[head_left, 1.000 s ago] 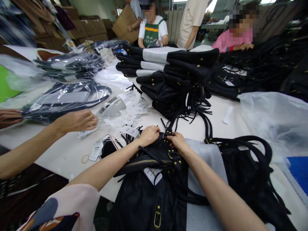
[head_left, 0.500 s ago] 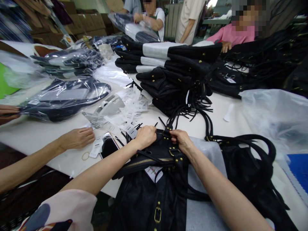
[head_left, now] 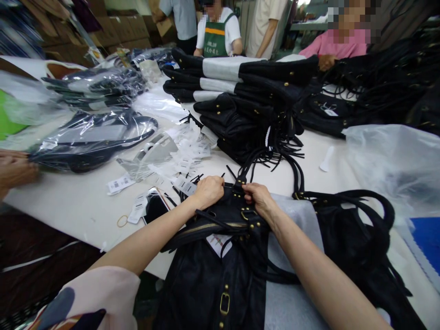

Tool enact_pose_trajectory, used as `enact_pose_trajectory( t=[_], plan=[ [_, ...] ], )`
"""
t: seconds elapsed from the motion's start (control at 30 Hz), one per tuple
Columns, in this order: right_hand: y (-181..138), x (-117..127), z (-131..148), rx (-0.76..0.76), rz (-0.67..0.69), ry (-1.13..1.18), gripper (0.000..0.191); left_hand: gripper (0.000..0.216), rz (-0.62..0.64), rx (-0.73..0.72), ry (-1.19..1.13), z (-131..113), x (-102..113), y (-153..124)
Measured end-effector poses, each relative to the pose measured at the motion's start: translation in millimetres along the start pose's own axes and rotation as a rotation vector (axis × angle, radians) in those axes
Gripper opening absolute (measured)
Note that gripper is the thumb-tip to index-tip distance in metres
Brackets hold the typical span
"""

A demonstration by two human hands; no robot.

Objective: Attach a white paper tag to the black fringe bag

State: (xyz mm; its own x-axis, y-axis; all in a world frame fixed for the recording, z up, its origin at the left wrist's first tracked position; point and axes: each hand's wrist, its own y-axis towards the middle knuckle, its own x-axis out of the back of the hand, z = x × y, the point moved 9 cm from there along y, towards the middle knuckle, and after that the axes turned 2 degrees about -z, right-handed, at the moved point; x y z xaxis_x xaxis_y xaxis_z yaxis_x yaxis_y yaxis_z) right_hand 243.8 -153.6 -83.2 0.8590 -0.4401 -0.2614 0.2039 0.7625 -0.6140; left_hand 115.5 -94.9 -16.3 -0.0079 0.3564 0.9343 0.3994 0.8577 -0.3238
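Both the left hand (head_left: 210, 191) and right hand (head_left: 258, 199) pinch their fingers closed on the black handbag's (head_left: 220, 261) top edge, steadying it flat on the near counter (head_left: 79, 206)

White worktable (head_left: 68, 206), stacked cardboard boxes (head_left: 130, 27) behind

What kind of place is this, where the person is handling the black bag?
Probably a handbag packing or finishing workshop. Stacks of identical black handbags lie on a long white table, others are already sealed in clear plastic bags, and loose barcode tags lie heaped nearby.
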Motion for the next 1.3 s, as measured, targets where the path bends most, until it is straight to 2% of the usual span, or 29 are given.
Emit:
enact_pose_trajectory(
  t=[0.07,0.23,0.47,0.57,0.67,0.73,0.8,0.87,1.03,1.17,1.3],
  plan=[
    [0.3,0.4,0.1,0.004,-0.002,0.000,0.017,0.032,0.008,0.006,-0.008,0.3,-0.7,1.9],
    [0.4,0.2,-0.3,0.003,-0.003,0.002,0.016,0.033,-0.087,0.060,0.049,4.0,9.2,-4.3],
    [-1.3,-0.3,1.1,0.008,0.001,0.008,0.016,0.030,-0.083,0.046,-0.039,6.1,3.6,-6.4],
    [-2.0,0.0,2.2,0.013,-0.006,0.004,0.014,0.032,0.038,0.010,-0.244,3.9,-11.0,3.1],
    [-2.2,-0.4,2.8,0.013,-0.008,-0.002,0.014,0.036,0.206,0.083,-0.529,2.9,-30.0,11.1],
    [-2.4,-0.5,3.0,0.012,-0.010,-0.006,0.014,0.036,0.242,0.126,-0.631,0.3,-34.8,15.2],
    [-2.7,-0.3,3.3,0.011,-0.013,-0.010,0.013,0.036,0.247,0.131,-0.614,-3.3,-34.2,18.0],
    [-3.0,0.1,3.4,0.011,-0.017,-0.012,0.013,0.035,0.229,0.115,-0.500,-5.3,-29.4,19.2],
    [-2.3,1.0,2.8,0.021,-0.019,-0.010,0.015,0.026,0.104,0.102,-0.234,3.7,-7.4,15.3],
    [-1.1,1.4,2.3,0.031,-0.019,-0.013,0.016,0.023,0.136,0.145,-0.236,15.6,-3.8,6.4],
    [-0.6,0.9,2.3,0.035,-0.013,-0.015,0.016,0.024,0.184,0.127,-0.284,15.5,-4.7,0.3]
  ],
)
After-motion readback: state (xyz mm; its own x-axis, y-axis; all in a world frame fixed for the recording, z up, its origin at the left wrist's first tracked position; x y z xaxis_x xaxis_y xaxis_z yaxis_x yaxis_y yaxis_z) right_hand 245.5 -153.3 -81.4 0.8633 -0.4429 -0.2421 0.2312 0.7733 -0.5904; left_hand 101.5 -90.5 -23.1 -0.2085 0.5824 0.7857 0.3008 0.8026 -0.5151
